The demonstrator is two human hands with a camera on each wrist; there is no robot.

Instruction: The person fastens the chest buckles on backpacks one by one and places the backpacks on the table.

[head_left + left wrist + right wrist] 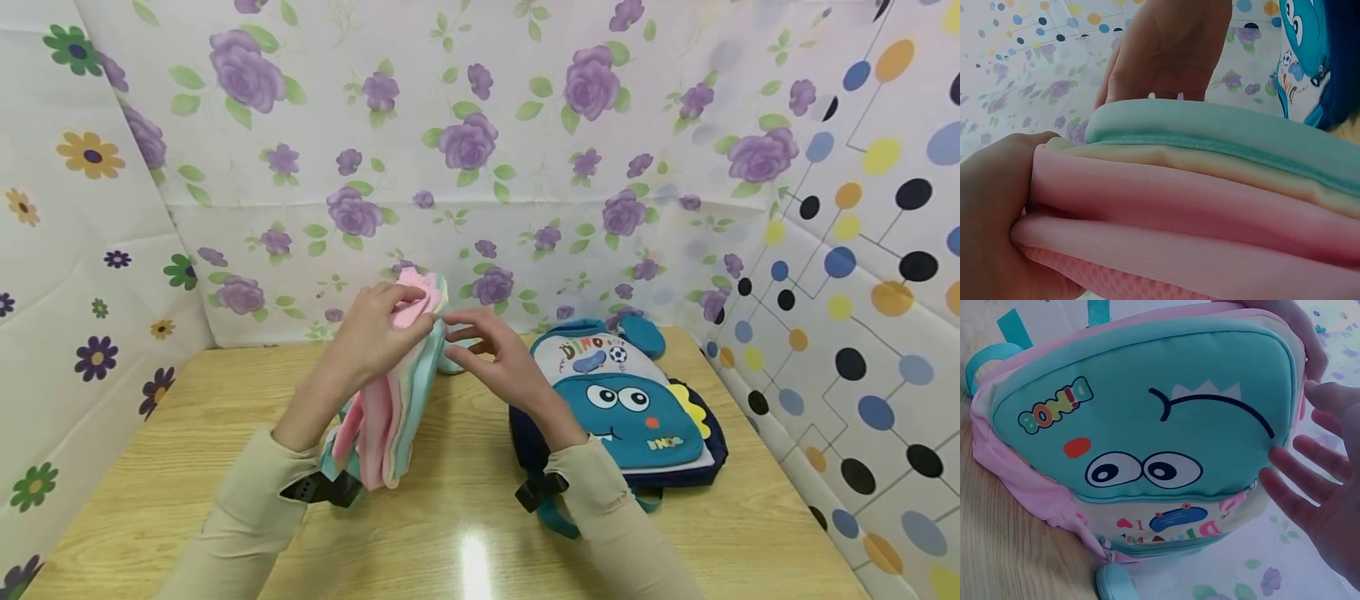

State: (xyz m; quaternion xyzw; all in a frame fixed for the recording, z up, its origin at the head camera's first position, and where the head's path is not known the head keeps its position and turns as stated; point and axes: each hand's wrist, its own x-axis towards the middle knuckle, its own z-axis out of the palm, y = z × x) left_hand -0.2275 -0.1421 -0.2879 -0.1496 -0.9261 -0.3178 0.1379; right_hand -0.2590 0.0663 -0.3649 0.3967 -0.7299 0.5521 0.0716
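Note:
A small pink and mint-green backpack (397, 400) stands edge-on on the left half of the table. My left hand (378, 329) grips its upper end, with layers of pink, cream and mint fabric running away from the hand (991, 206) in the left wrist view. In the right wrist view the mint front (1210, 444) has dinosaur eyes and a toothed mouth, seen upside down. My right hand (502, 362) is beside that front, fingers spread and slightly bent, the fingertips (1275, 456) right at its edge. Behind the backpack, part of the left hand (1310, 337) shows.
A navy and teal dinosaur backpack (630, 417) lies on the right of the wooden table (465, 517), close to my right forearm. A round mint tag (1116, 584) hangs from the pink backpack's zip. Flowered cloth (465, 233) hangs behind the table, dotted cloth (847, 292) along the right.

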